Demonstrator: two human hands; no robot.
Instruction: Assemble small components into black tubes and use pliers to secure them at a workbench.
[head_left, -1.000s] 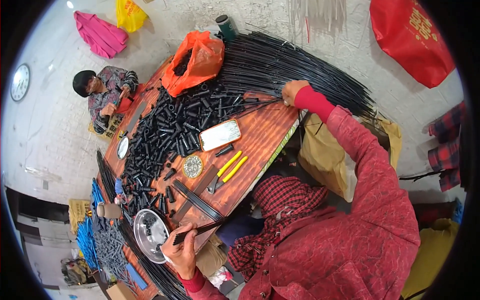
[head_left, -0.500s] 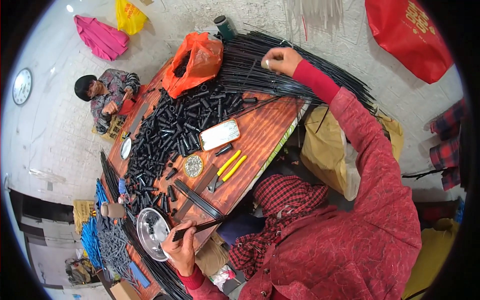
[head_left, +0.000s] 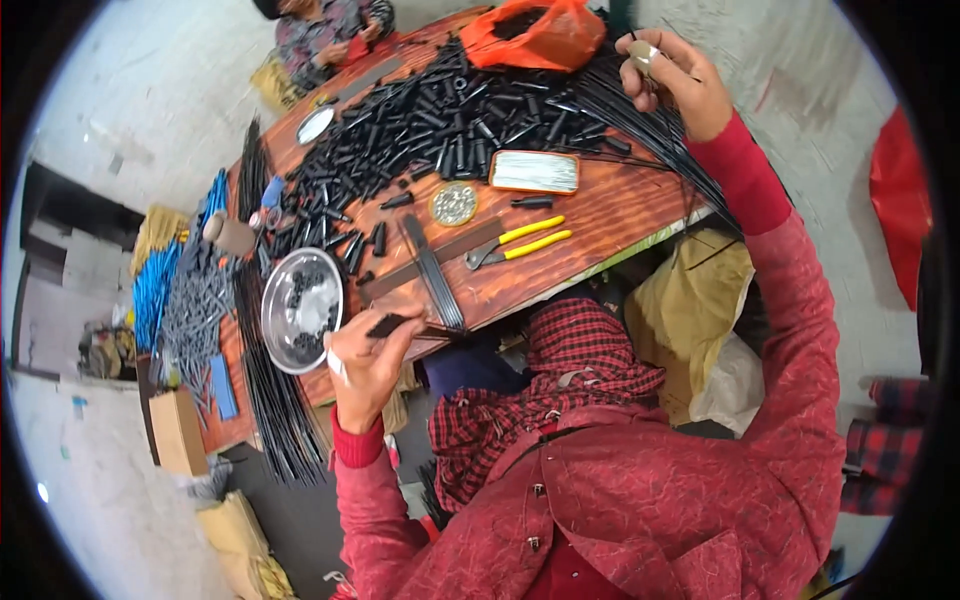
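My left hand (head_left: 370, 365) is closed around a bundle of thin black rods (head_left: 388, 325), their ends bunched above the fingers, beside the clear plastic bowl (head_left: 272, 300) at the table's near edge. Small black parts lie inside that bowl. At the upper right, my right hand (head_left: 680, 85) is raised over a spread of long black rods (head_left: 655, 135). Its thumb and fingers pinch together, the thumb wrapped in something pale. A thin black rod (head_left: 632, 36) shows at the fingertips; most of it is hidden. Another bundle of black rods (head_left: 435, 280) rests across a brown strip (head_left: 400, 283).
Black tubular parts (head_left: 400, 120) cover the table's middle. Nearer me are yellow-handled pliers (head_left: 520, 242), a tin of white pins (head_left: 535, 171) and a round dish of small metal pieces (head_left: 454, 203). An orange bag (head_left: 530, 35) stands behind; another person (head_left: 325, 40) sits across.
The view has swung, shifting the table up the picture. My right hand remains over the rods, now with a thin rod at its fingertips. My left hand still grips its bundle, its ends now pointing upward.
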